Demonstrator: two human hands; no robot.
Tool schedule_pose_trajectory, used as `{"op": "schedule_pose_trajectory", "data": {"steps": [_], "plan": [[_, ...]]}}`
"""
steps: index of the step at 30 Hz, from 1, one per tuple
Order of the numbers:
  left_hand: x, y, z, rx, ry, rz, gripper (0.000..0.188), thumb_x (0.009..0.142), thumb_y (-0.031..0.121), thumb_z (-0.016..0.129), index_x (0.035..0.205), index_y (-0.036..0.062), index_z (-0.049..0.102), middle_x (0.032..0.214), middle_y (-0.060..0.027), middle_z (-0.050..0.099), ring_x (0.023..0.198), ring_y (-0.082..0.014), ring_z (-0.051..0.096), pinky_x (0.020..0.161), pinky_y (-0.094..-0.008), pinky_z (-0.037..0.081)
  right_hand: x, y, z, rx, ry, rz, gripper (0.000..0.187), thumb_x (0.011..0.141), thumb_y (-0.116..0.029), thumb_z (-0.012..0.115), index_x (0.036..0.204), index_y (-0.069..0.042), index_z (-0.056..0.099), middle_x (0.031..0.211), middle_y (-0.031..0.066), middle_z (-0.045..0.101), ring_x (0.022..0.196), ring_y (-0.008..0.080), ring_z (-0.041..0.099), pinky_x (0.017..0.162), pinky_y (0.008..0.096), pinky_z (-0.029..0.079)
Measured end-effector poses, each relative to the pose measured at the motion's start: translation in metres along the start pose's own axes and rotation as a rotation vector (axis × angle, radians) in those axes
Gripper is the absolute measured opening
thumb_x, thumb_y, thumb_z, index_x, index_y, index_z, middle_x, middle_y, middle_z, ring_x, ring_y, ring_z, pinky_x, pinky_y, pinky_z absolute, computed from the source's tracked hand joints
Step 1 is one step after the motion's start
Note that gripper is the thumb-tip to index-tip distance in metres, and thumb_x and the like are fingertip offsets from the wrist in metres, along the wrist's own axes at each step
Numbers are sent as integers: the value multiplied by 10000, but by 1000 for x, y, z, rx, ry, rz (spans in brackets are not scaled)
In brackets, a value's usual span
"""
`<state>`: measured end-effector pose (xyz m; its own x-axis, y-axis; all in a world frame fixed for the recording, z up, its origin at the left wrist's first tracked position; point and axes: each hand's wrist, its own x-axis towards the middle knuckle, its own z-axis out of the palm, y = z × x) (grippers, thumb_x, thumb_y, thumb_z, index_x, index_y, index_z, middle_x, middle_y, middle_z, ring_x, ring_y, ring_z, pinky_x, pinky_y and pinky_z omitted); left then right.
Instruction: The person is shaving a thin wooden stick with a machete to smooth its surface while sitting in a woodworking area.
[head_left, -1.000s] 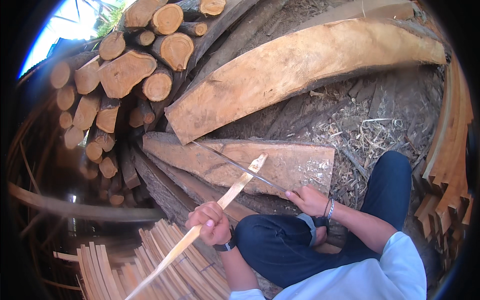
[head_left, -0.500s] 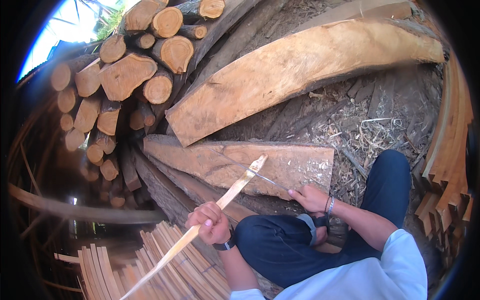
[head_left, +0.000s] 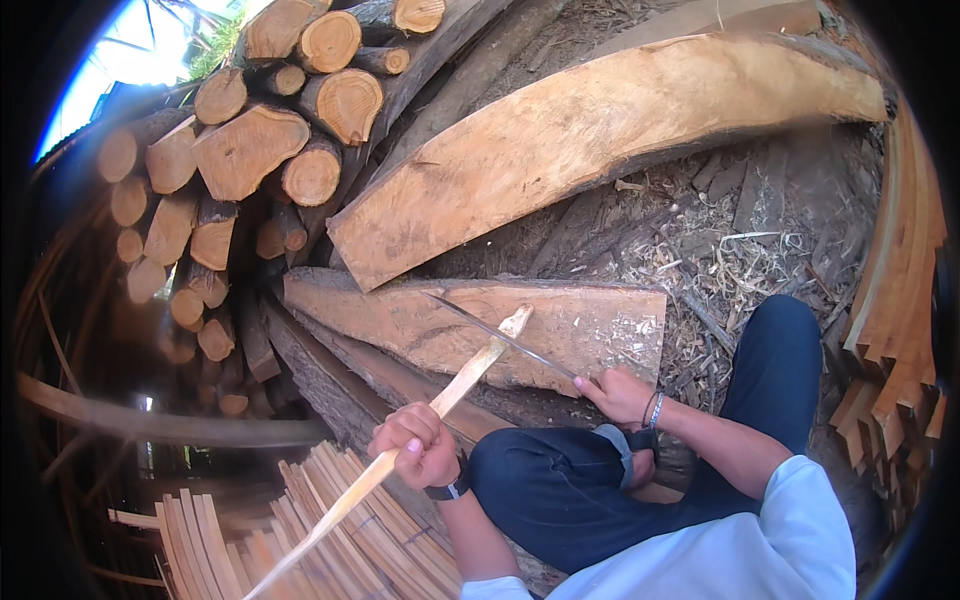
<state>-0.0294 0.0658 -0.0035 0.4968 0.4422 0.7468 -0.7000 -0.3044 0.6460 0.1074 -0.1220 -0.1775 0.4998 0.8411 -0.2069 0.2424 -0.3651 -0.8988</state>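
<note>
My left hand grips a long pale wooden strip that slants from the lower left up to its tip on a flat wooden plank in front of me. In my right hand is a long thin knife; its blade runs up and left and crosses the strip near the strip's upper end. I sit with my knees in dark blue trousers bent, and a dark watch sits on my left wrist.
A stack of cut logs fills the upper left. A big curved slab lies behind the plank. Bundles of thin pale strips lie at lower left, more strips stand at right. Shavings cover the ground.
The knife blade has slid up along the strip toward its tip, then come back near the upper end. My left hand has kept its hold in the same place.
</note>
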Motion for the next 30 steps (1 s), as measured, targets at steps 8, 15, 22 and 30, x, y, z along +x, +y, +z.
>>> {"op": "schedule_pose_trajectory", "data": {"steps": [8,15,22,30], "plan": [[-2,-2,1,9,-10,9,272,763,82,526,572,111,334,448,-24,357,363,-113,281,386,-263,261,2,10,7,147,8,-6,728,1001,-529,406,635,65,612,602,248,596,626,404,638,648,476,496],[-2,2,-7,17,-19,27,256,763,82,518,581,109,341,446,-19,352,360,-112,286,387,-264,260,8,29,4,123,5,238,716,997,-528,410,674,74,622,571,258,568,625,424,626,651,483,492],[-3,2,-5,-9,75,40,246,685,47,520,529,78,332,405,-27,333,326,-102,247,360,-262,221,0,-13,-6,243,-8,-8,694,1009,-511,393,723,82,615,556,252,548,623,433,613,653,498,477],[-18,9,-25,35,45,24,272,772,94,508,564,119,334,443,-13,346,356,-113,282,391,-271,252,13,44,2,112,-16,311,782,973,-603,399,629,62,625,556,226,594,580,353,656,609,457,519]]}}
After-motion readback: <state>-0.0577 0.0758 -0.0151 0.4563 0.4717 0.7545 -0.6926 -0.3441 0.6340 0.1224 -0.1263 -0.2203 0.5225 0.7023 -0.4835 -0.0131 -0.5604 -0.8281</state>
